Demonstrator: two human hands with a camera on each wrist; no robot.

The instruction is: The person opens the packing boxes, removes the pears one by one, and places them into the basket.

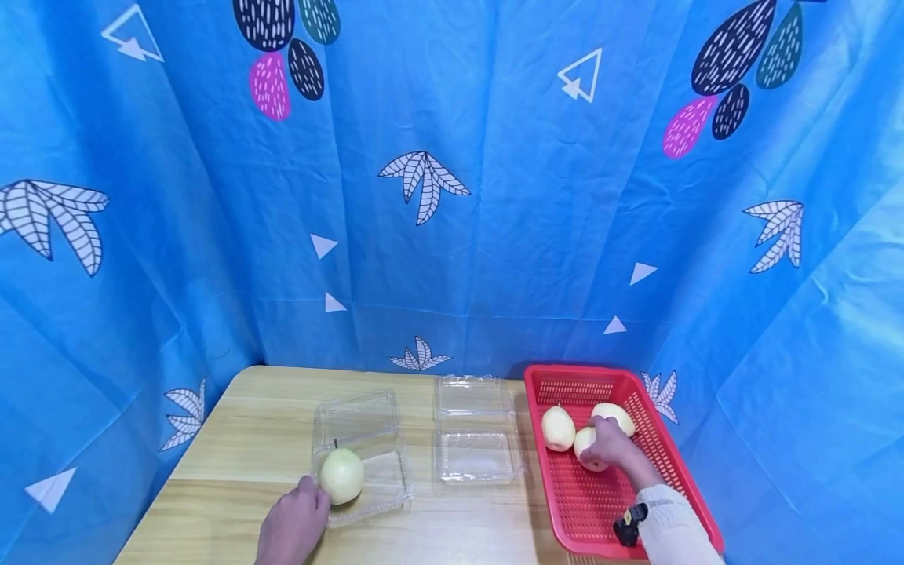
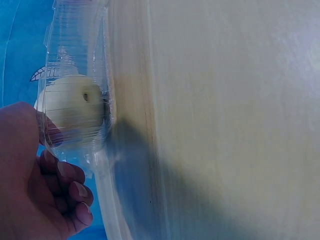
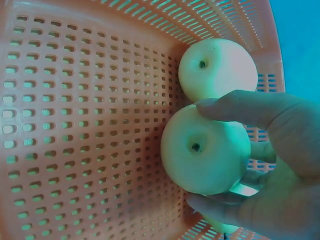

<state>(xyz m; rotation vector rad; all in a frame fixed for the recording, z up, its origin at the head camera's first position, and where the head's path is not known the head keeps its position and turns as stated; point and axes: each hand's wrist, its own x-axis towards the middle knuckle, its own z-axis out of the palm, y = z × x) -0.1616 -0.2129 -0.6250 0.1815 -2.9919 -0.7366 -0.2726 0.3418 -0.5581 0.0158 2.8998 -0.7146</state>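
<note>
A pale pear (image 1: 342,476) with a dark stem sits in the left clear plastic clamshell box (image 1: 387,480), whose lid stands opened behind it. My left hand (image 1: 293,522) pinches the near left wall of that box, thumb by the pear (image 2: 75,107) and the other fingers curled outside (image 2: 72,182). Inside the red basket (image 1: 554,506), my right hand (image 1: 616,447) grips a pear (image 3: 202,155), thumb over its upper side and fingers round the other. Two more pears lie close by, one to the left (image 1: 558,429) and one behind the hand (image 1: 613,416).
A second clamshell box (image 1: 475,457) lies opened with nothing in it, between the left box and the basket. The wooden table (image 1: 233,439) backs onto a blue patterned curtain (image 1: 438,267), which also hangs at both sides. A dark device is strapped on the right wrist.
</note>
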